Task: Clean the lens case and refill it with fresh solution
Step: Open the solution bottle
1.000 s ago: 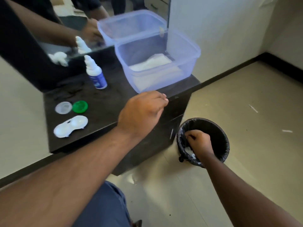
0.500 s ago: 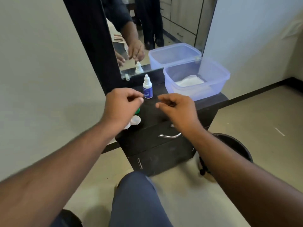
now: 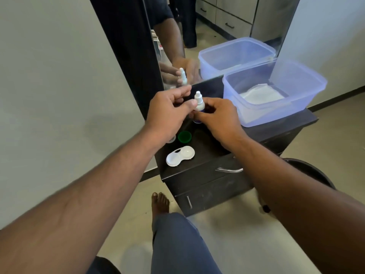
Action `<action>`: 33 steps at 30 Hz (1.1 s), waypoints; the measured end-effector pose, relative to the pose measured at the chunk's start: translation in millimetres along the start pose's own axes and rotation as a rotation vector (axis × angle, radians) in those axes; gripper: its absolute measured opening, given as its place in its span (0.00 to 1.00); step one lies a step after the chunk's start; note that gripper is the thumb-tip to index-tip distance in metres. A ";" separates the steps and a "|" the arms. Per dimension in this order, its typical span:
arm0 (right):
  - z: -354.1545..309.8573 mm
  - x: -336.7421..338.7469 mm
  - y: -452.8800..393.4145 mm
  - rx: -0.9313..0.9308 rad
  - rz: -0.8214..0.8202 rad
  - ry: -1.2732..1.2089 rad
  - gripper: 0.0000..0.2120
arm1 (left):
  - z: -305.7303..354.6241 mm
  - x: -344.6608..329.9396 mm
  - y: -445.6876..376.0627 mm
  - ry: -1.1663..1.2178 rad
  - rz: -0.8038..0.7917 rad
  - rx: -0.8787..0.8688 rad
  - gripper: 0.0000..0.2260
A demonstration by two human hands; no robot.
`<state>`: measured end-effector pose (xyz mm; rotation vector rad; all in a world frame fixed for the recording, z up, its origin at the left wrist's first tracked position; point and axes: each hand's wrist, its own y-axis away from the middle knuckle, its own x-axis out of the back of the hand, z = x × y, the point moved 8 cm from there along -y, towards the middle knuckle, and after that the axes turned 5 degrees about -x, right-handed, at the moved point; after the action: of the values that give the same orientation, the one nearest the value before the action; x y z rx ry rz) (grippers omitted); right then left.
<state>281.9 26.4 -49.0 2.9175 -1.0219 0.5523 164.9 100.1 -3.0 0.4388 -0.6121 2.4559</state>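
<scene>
Both hands are up from the bin now: right hand grips the bottle, left hand pinches toward its cap. Open case waits near-left, 2 lids beyond. Refill looks next.

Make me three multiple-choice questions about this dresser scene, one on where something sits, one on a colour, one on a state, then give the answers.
1. Where is the lens case?
A. in the plastic tub
B. on the dresser top near its front edge
C. on the floor

2. What colour is the loose cap behind the case?
A. green
B. red
C. yellow

3. The solution bottle is:
A. lying flat
B. gripped by the right hand
C. inside the bin

Answers: B, it lies on the dark top; A, the cap shows green; B, fingers wrap the bottle while the left hand nears its cap.
</scene>
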 end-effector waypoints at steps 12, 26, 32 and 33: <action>2.8 1.0 2.8 -0.042 -0.065 0.032 0.15 | -0.7 -11.4 -7.1 -0.087 -0.021 -0.208 0.09; 3.0 5.5 0.1 -0.028 0.005 0.130 0.10 | 21.2 -18.4 1.8 -0.270 0.110 -0.354 0.07; -4.4 0.9 4.3 0.034 0.012 0.196 0.06 | 13.1 -18.4 3.5 -0.419 0.159 -0.351 0.08; -6.7 0.9 5.7 0.043 0.021 0.211 0.05 | 13.6 -19.0 2.6 -0.435 0.169 -0.323 0.09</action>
<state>276.9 22.1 -43.0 2.8091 -1.0258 0.8713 180.7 82.9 -0.6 0.8236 -1.2487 2.3627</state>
